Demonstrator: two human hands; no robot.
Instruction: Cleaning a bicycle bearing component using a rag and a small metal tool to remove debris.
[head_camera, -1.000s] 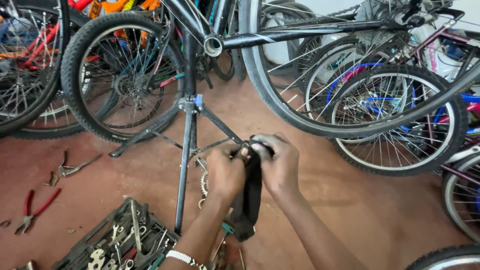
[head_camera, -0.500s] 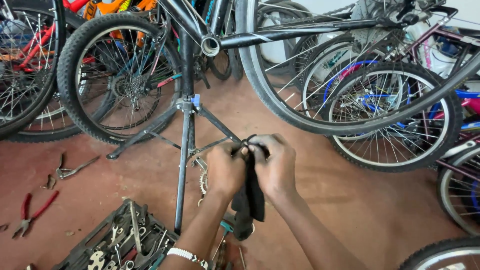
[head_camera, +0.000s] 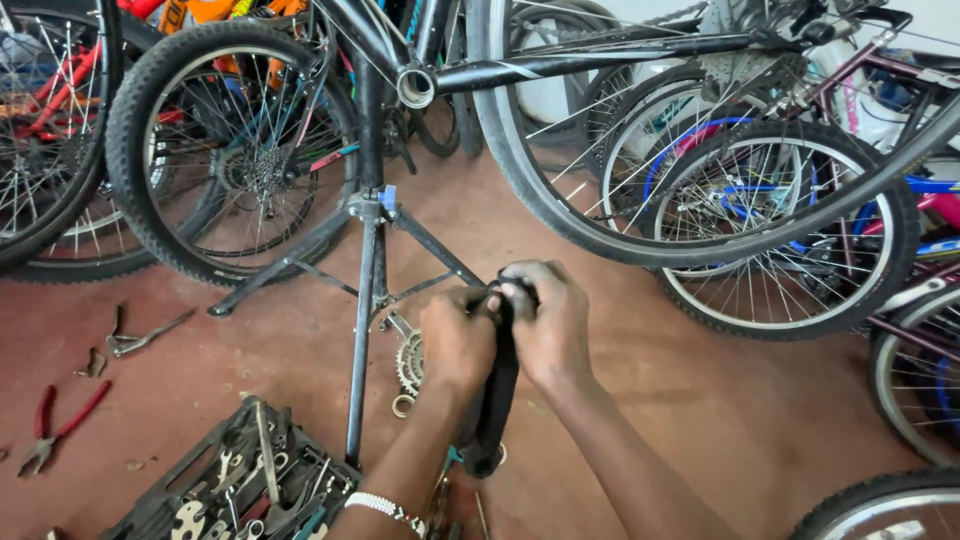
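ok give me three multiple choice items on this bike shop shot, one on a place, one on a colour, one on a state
1. Where do the red-handled pliers lie?
A. on the floor at left
B. in the tool tray
C. on a wheel

2. What colour is the clamp piece on the repair stand?
A. yellow
B. blue
C. white

3. How do the hands stand to the black strip?
A. both apart from it
B. only one touches it
C. both grip its upper end

Answers:
1 A, they rest on the bare reddish floor, apart from the tool tray.
2 B, it shows blue where the legs meet.
3 C, the left hand and right hand close together on its top while the rest hangs down.
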